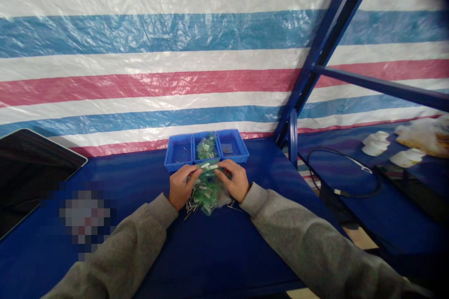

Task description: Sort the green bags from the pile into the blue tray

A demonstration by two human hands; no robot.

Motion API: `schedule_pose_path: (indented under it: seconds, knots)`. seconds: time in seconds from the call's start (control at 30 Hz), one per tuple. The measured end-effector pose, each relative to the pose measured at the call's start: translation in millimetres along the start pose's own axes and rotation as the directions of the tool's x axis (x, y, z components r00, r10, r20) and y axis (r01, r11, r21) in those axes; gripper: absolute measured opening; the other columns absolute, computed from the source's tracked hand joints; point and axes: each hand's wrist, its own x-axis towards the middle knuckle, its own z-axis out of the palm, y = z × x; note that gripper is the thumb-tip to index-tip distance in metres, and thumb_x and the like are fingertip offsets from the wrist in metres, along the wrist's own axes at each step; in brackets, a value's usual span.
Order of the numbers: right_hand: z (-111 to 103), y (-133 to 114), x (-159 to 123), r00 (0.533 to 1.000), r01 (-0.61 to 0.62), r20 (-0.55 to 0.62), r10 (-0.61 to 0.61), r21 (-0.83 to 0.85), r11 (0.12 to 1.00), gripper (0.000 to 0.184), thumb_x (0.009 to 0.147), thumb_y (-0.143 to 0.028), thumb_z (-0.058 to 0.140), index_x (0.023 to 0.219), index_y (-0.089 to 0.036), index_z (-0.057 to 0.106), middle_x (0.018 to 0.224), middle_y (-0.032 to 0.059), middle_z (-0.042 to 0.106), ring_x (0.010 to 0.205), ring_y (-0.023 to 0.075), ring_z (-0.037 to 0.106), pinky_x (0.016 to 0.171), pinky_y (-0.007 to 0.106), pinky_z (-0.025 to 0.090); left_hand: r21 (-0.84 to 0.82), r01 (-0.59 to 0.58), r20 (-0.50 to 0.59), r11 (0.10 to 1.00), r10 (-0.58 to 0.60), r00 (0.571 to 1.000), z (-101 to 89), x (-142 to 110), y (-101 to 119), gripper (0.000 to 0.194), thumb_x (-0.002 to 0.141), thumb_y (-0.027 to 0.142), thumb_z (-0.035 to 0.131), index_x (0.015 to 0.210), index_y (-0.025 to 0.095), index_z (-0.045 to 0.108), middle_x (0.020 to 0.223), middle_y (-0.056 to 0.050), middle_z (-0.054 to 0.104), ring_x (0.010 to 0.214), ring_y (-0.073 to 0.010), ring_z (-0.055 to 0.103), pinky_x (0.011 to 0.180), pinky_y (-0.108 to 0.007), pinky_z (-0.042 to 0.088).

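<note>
My left hand (181, 186) and my right hand (235, 181) face each other over the blue table, each with thumb and fingers pinched. Stretched between them is a small clear green plastic bag (209, 167) with white pieces or a label showing. Under and in front of the hands lies a pile of green plastic bags (206, 198) with thin metal rods or pins (189, 206) scattered round it. Just behind stand three joined blue bins. More green bags fill the middle bin (206, 146); a few thin pieces lie in the left bin (180, 152) and right bin (231, 145).
A dark screen (31, 173) is at the left, with a pixelated patch near it. Blue metal frame posts (293, 138) rise at the right. Beyond them, a second table holds a black cable (345, 195) and white objects (376, 143). A striped sheet (157, 32) hangs behind.
</note>
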Motion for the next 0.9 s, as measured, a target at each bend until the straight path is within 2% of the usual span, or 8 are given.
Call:
schedule_pose_path:
  seconds: [0.23,0.33,0.5,0.6,0.77,0.9]
  knots:
    - [-6.4,-7.9,0.3,0.997,0.065,0.027,-0.067,0.046,0.997,0.018,0.086,-0.032,0.051,0.092,-0.019,0.062,0.087,0.0065,0.063,0.08,0.0176,0.058,0.072,0.031,0.047,-0.011,-0.002,-0.023,1.0,0.002,1.0,-0.2,-0.6,0.1,0.015,0.084,0.028,0.056,0.084,0.017,0.064,0.075,-0.002,0.065,0.065,-0.0115,0.058,0.066,-0.024,0.048]
    - [-5.7,-7.7,-0.8,0.999,0.041,0.009,-0.041,0.049,0.998,0.02,0.088,-0.031,0.048,0.091,-0.02,0.063,0.084,0.0055,0.063,0.076,0.0164,0.057,0.07,0.029,0.047,-0.021,0.006,-0.024,1.0,-0.007,1.0,1.2,-0.9,0.1,0.013,0.083,0.027,0.057,0.084,0.017,0.064,0.077,-0.002,0.066,0.066,-0.0118,0.06,0.066,-0.024,0.049]
    - [-1.5,-4.1,-2.5,0.999,-0.031,-0.013,0.031,0.007,1.0,0.019,0.087,-0.032,0.05,0.086,-0.019,0.063,0.075,0.0031,0.063,0.062,0.0138,0.054,0.062,0.027,0.044,-0.056,0.029,-0.039,0.998,-0.031,0.999,2.6,-0.1,1.7,0.016,0.083,0.029,0.056,0.087,0.015,0.064,0.096,-0.007,0.067,0.077,-0.014,0.064,0.071,-0.025,0.053]
    - [-1.0,-4.0,-3.1,0.997,-0.066,-0.032,0.067,0.012,0.998,0.018,0.086,-0.033,0.051,0.086,-0.019,0.063,0.072,0.0015,0.063,0.058,0.0129,0.053,0.059,0.026,0.044,-0.053,0.036,-0.027,0.998,-0.037,0.999,1.3,-0.1,3.4,0.015,0.083,0.028,0.057,0.087,0.015,0.063,0.104,-0.008,0.064,0.075,-0.0128,0.064,0.071,-0.025,0.053]
    - [0.3,-3.5,-3.2,0.993,-0.107,-0.051,0.111,0.074,0.992,0.02,0.084,-0.031,0.055,0.1,-0.02,0.058,0.069,-0.001,0.063,0.054,0.0117,0.053,0.054,0.024,0.043,-0.063,0.041,0.011,0.997,-0.04,0.999,-0.5,-0.8,5.4,0.015,0.082,0.027,0.058,0.089,0.014,0.06,0.112,-0.009,0.059,0.061,-0.0074,0.06,0.065,-0.023,0.052]
    - [0.9,-3.5,-2.8,0.991,-0.117,-0.055,0.125,0.124,0.985,0.025,0.084,-0.029,0.054,0.108,-0.02,0.054,0.069,-0.0017,0.063,0.055,0.0111,0.054,0.056,0.023,0.045,-0.078,0.032,0.062,0.996,-0.027,0.998,-0.2,-0.1,6.3,0.026,0.081,0.028,0.058,0.104,0.016,0.057,0.105,-0.007,0.062,0.06,-0.0079,0.059,0.062,-0.022,0.052]
